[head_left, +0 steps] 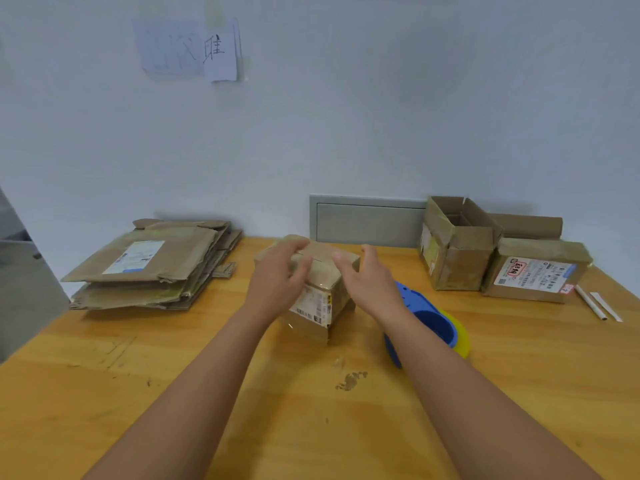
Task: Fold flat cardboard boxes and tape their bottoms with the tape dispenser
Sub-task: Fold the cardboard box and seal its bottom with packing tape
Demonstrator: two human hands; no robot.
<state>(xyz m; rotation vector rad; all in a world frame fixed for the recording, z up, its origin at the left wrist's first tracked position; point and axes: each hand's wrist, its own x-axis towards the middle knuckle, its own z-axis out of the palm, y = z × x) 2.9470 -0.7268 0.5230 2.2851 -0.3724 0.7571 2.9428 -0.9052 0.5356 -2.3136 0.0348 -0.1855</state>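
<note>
A small folded cardboard box (320,289) stands in the middle of the wooden table (173,375), its top flaps closed with a seam showing and a white shipping label on its near side. My left hand (280,275) hovers over the box's left top edge with loosely curved fingers, and whether it touches the box is unclear. My right hand (363,278) is beside the box's right side, fingers relaxed, holding nothing. The blue and yellow tape dispenser (433,320) lies on the table just right of the box, partly hidden by my right forearm.
A stack of flattened cardboard boxes (152,265) lies at the back left. Two assembled boxes stand at the back right: an open one (457,251) and a labelled closed one (536,275). Two white sticks (595,306) lie near the right edge. A grey wall panel (367,220) sits behind.
</note>
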